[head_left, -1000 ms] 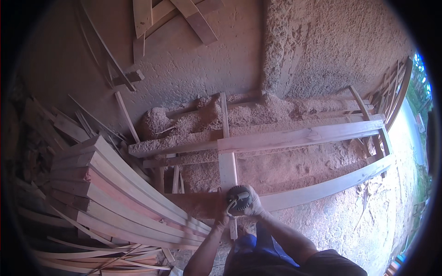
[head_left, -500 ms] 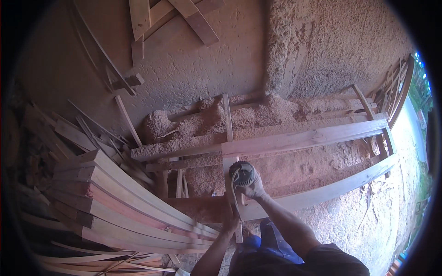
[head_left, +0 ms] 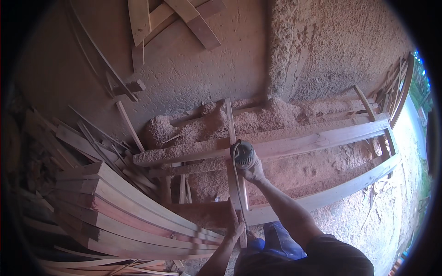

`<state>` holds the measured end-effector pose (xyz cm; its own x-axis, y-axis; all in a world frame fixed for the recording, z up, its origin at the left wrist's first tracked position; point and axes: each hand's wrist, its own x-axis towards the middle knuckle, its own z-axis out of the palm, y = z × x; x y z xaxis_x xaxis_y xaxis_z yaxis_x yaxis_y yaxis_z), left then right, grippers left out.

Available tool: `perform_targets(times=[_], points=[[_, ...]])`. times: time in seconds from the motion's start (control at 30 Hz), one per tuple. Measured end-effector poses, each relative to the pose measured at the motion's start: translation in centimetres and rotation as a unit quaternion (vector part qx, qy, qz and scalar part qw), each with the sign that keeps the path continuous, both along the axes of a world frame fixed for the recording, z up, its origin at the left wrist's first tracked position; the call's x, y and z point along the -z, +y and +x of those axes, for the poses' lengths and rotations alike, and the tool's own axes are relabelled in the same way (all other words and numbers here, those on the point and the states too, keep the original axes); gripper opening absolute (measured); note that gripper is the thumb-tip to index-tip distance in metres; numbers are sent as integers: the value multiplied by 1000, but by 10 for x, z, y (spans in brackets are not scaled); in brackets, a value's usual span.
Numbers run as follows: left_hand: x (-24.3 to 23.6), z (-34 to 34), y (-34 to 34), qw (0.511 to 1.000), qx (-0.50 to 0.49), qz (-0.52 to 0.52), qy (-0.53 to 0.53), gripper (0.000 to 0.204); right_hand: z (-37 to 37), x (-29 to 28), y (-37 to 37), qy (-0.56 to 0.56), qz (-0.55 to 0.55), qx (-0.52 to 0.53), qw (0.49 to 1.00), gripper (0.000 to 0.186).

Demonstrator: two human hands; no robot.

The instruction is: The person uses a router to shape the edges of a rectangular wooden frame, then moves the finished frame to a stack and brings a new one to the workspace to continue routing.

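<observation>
My right hand (head_left: 252,172) is closed round a corded power tool (head_left: 242,154) with a dark, round, vented housing. The tool rests over a narrow wooden board (head_left: 234,186) that runs from near my body toward the wall, across the long beams. What part of the tool meets the wood is hidden under it. Its cord (head_left: 242,195) trails back along the board toward my body. At the board's near end my left hand (head_left: 235,226) grips its edge, fingers along the left side and thumb over the top, beside the cord.
A long beam (head_left: 313,140) and a curved beam (head_left: 317,201) form a low bench heaped with wood shavings (head_left: 276,115). Stacked curved timbers (head_left: 138,202) stand at left. Offcuts (head_left: 87,138) lean behind them. Planks (head_left: 189,18) rest against the wall (head_left: 207,73).
My right hand has pushed the power tool away from my body, along the board. My left hand stays at the near end. The view has shifted slightly.
</observation>
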<state>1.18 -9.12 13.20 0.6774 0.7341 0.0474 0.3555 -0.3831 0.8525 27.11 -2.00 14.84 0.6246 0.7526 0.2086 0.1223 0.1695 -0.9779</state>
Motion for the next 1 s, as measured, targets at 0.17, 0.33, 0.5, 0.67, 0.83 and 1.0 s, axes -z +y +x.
perform_targets(times=[0.17, 0.33, 0.5, 0.67, 0.83, 1.0], points=[[5, -1, 1, 999, -24, 34, -14, 81, -4, -28, 1, -44, -33, 30, 998, 80], [0, 0, -1, 999, -21, 2, -30, 80, -2, -27, 1, -83, -63, 55, 993, 79], [-3, 2, 4, 999, 8, -2, -36, 78, 1, -21, 9, -76, 39, 104, 991, 59], [-12, -5, 22, 999, 33, 8, 14, 82, -17, -25, -10, -24, 47, 60, 997, 64], [-53, 3, 64, 986, 96, 129, 54, 87, -54, -27, -59, 13, -12, 10, 1000, 76], [-87, 17, 74, 963, 177, 181, 90, 80, -86, -26, -106, -15, -59, -6, 998, 65]])
